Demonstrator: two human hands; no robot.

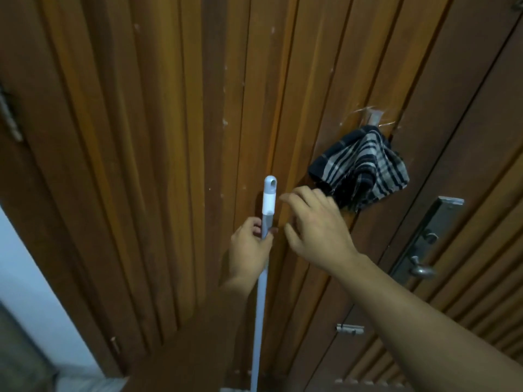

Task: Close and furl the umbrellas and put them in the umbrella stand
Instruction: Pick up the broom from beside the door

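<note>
Pole upright against the door, hanging cloth to its right, door handle farther right.

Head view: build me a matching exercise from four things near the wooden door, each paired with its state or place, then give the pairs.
Column one:
1. left hand
2. right hand
3. checked cloth
4. door handle

Column two:
A. hangs from a hook on the door
B. grips the pale pole
C. lowest on the metal plate at right
D. holds nothing, fingers loosely curled beside the pole's top

Pairs: 1-B, 2-D, 3-A, 4-C
</note>
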